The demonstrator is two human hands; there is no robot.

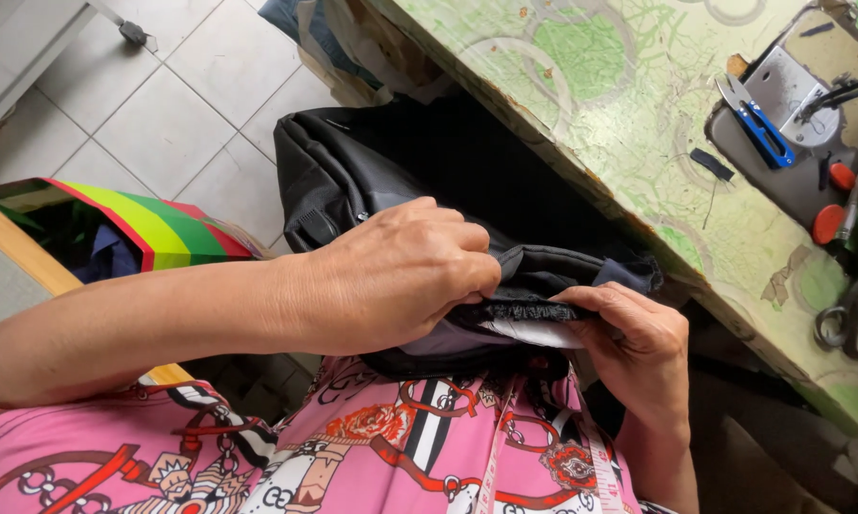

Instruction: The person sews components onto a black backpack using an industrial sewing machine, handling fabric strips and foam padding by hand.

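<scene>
Where fingers (467, 271) pinch: ribbed black fabric (524, 309).

Your head view is bright, even daylight, soft with no hard glare. The floor tiles (191, 86) are near washed out top left. The black garment (372, 162) swallows detail; its folds under the table edge (581, 181) are too dark to read. Focus is sharp in the centre, with slight wide-angle bend at the edges, and the scissors (853, 309) are possibly a bit soft.

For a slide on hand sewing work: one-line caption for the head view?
Left hand and right hand pinch a black garment at its edge, beside a green-patterned table with blue thread snips.
</scene>
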